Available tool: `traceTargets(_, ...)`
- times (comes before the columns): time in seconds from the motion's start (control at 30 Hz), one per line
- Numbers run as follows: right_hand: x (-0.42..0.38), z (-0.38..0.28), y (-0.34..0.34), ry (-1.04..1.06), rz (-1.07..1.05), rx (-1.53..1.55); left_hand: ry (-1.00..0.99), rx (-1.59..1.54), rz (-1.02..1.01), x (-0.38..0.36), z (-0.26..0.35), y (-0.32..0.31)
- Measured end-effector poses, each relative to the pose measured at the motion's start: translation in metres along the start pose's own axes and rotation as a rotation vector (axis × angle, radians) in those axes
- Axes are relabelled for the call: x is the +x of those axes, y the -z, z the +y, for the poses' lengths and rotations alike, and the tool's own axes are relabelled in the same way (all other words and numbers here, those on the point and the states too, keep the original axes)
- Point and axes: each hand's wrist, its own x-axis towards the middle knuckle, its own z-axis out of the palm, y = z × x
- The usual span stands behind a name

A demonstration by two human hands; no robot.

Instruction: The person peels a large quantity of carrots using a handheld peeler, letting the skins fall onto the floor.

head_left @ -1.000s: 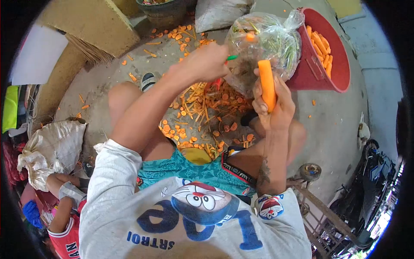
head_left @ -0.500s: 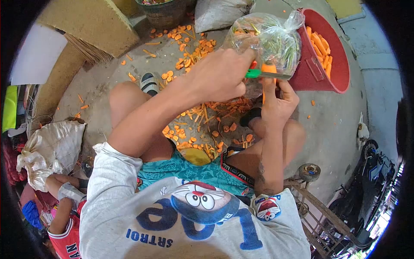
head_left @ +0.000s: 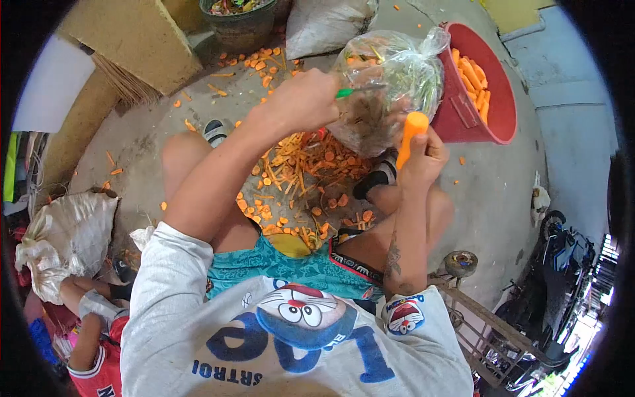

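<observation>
My left hand is closed around the green handle of a knife, whose blade points right in front of the plastic bag. In my right hand a bright orange carrot is held upright, with its thick cut end up. The knife and the carrot are apart. Just beyond my hands lies a knotted clear plastic bag with green and orange scraps. Carrot peelings and slices are scattered on the floor between my legs.
A red tub of peeled carrots stands at the right behind the bag. White sacks and a dark bin are at the back. A wheeled metal frame is at lower right; another person in red is at lower left.
My left hand and the knife have moved left, away from the carrot. The carrot's cut end now faces up toward the view, and my right hand is slightly lower. The whole view has shifted a little.
</observation>
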Motion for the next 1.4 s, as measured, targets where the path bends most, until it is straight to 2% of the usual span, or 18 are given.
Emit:
traceTargets(0.07,0.025,-0.002,0.015,-0.277,0.205,-0.093,0.011,0.040,0.030,0.006,-0.008,-0.001)
traceTargets(0.13,0.085,-0.002,0.040,-0.166,0.265,0.450,0.038,0.037,0.092,0.008,-0.012,0.002)
traceTargets(0.2,0.141,0.013,0.110,-0.203,-0.023,1.027,0.037,0.000,0.143,0.007,-0.010,0.006)
traceTargets(0.23,0.142,0.004,0.104,-0.196,-0.027,1.026,0.040,-0.042,0.204,0.008,-0.009,0.009)
traceTargets(0.3,0.149,-0.014,0.090,-0.277,0.033,0.886,0.006,-0.145,0.253,0.008,-0.007,0.009)
traceTargets(0.47,0.099,0.021,0.007,-0.577,-0.530,0.132,-0.178,-0.459,0.292,0.014,0.008,0.007)
traceTargets(0.53,0.091,0.023,-0.017,-0.521,-0.800,-0.083,-0.216,-0.447,0.266,0.015,0.012,0.005)
traceTargets(0.6,0.097,0.019,-0.019,-0.555,-0.842,-0.172,-0.263,-0.377,0.290,0.020,0.006,0.005)
traceTargets(0.63,0.105,0.015,-0.020,-0.590,-0.894,-0.273,-0.139,-0.331,0.313,0.021,0.004,0.010)
traceTargets(0.67,0.116,0.009,-0.018,-0.587,-0.898,-0.275,-0.010,-0.287,0.337,0.021,0.000,0.015)
traceTargets(0.73,0.143,-0.006,-0.016,-0.524,-0.637,-0.621,0.028,-0.317,0.348,0.026,-0.013,0.022)
traceTargets(0.77,0.157,0.002,-0.011,-0.522,-0.641,-0.620,0.011,-0.296,0.398,0.031,-0.022,0.025)
traceTargets(0.83,0.179,0.025,0.000,0.125,-0.431,-0.934,-0.028,-0.204,0.449,0.032,-0.025,0.030)
traceTargets(0.97,0.185,0.067,0.005,0.037,-0.527,-1.215,0.028,-0.033,0.365,0.034,-0.029,0.030)
traceTargets(1.03,0.180,0.065,0.001,0.006,-0.543,-1.272,0.219,0.084,0.139,0.033,-0.021,0.032)
traceTargets(1.2,0.193,0.024,-0.007,-0.224,-0.596,-1.429,0.193,0.046,0.136,0.043,-0.015,0.023)
traceTargets(1.3,0.197,0.032,-0.003,-0.209,-0.702,-1.418,0.168,0.005,0.110,0.059,-0.017,0.008)
traceTargets(1.4,0.195,0.034,0.001,-0.126,-0.627,-1.382,0.133,-0.023,0.103,0.082,-0.025,-0.017)
